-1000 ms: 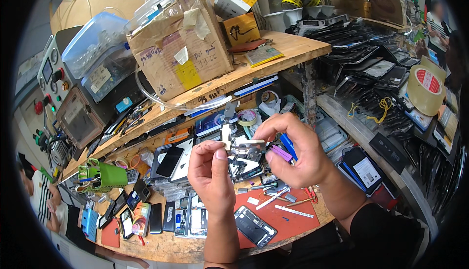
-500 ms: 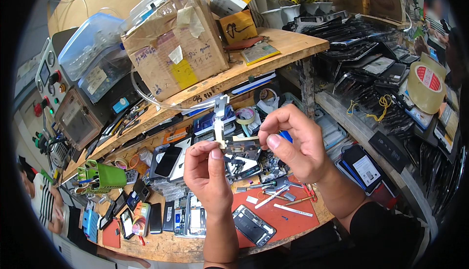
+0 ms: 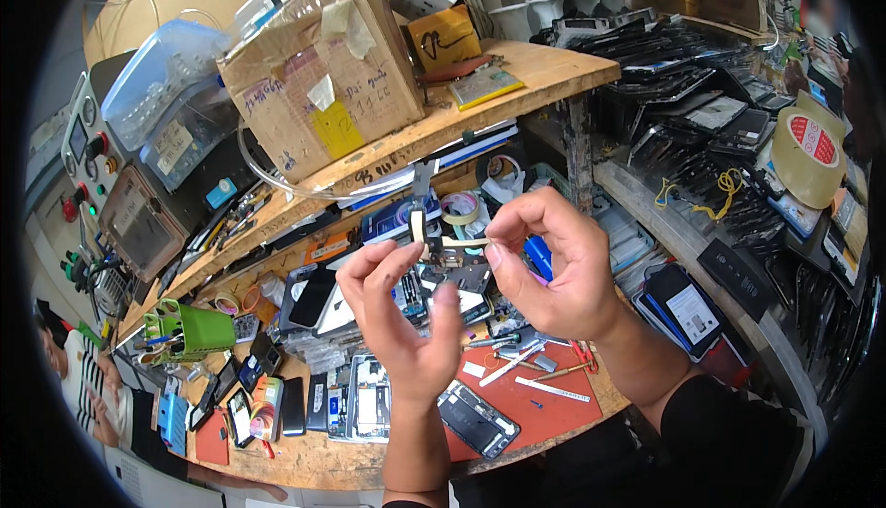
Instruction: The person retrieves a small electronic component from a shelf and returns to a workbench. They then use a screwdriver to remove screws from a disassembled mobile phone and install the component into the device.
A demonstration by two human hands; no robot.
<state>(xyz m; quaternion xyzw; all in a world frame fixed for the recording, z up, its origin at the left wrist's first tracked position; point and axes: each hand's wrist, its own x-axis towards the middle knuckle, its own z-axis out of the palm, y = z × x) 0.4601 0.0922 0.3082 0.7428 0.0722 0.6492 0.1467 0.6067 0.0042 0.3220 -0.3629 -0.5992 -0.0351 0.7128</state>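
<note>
My left hand (image 3: 406, 319) and my right hand (image 3: 554, 268) are raised together over the cluttered workbench. Between their fingertips they hold a small phone flex-cable part (image 3: 434, 245), a thin strip with a pale tab standing up and a dark connector below. The right thumb and forefinger pinch its right end; the left fingers touch its left side. A blue-handled tool (image 3: 538, 257) is tucked in my right palm. Below the hands lie a red work mat (image 3: 544, 406) and an opened phone (image 3: 477, 418).
Several phones (image 3: 268, 397) and phone frames cover the wooden bench (image 3: 323, 457). A green tool holder (image 3: 189, 331) stands at the left. A cardboard box (image 3: 323, 74) sits on the shelf above. Screens and a tape roll (image 3: 808, 155) fill the right racks. Another person (image 3: 88, 379) is at lower left.
Both hands rose slightly and drew closer, turning the small part between the fingertips. The purple-tipped tool seen in my right hand a second ago is hidden now.
</note>
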